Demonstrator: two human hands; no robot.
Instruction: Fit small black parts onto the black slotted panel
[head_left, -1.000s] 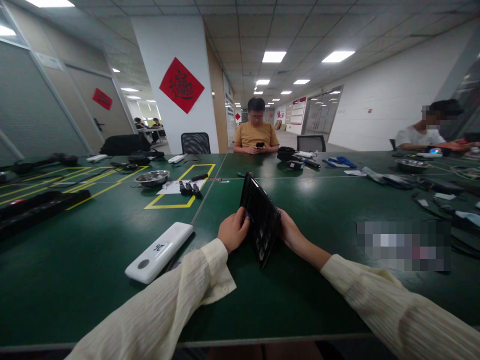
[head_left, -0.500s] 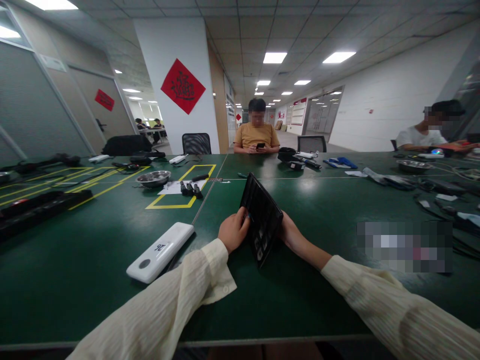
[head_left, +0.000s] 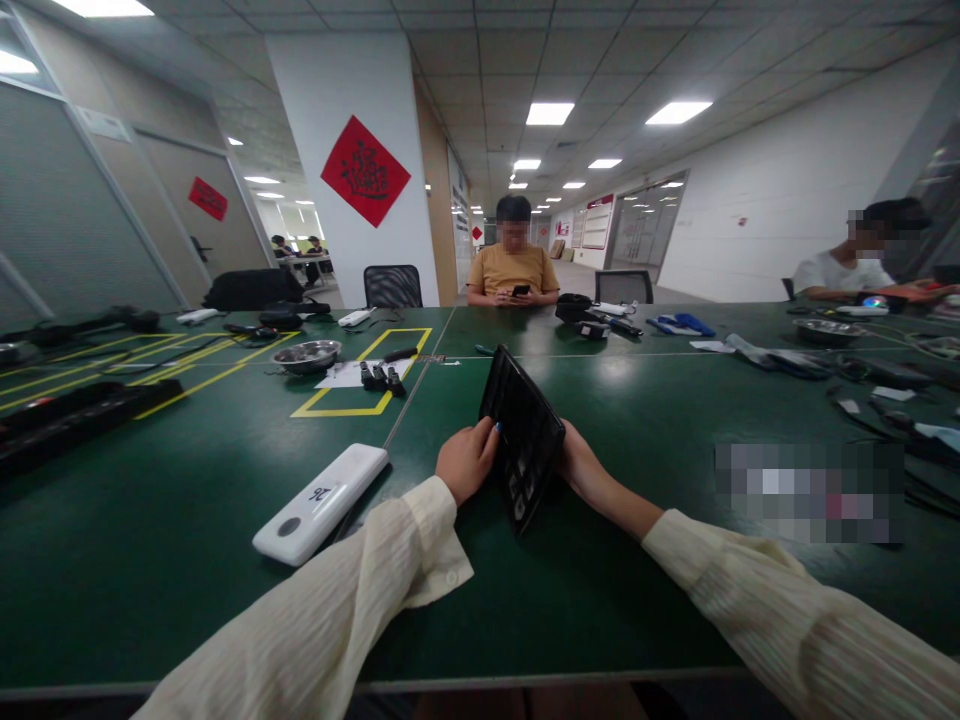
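A dark, flat, tablet-like panel stands tilted over the green table, its lower corner near the tabletop. My left hand grips its left edge, with the thumb on the dark face. At the right edge, my right hand holds the panel, most of its fingers hidden behind it. A white power bank marked 26 lies to the left of my left hand, partly over a dark cable.
Farther left are a metal bowl, black clips on white paper and a black tray. A person sits opposite with a phone; another person sits at the right. Cables and a blue item lie rightward.
My left thumb has shifted slightly on the panel's face. Otherwise the hands and panel have hardly moved.
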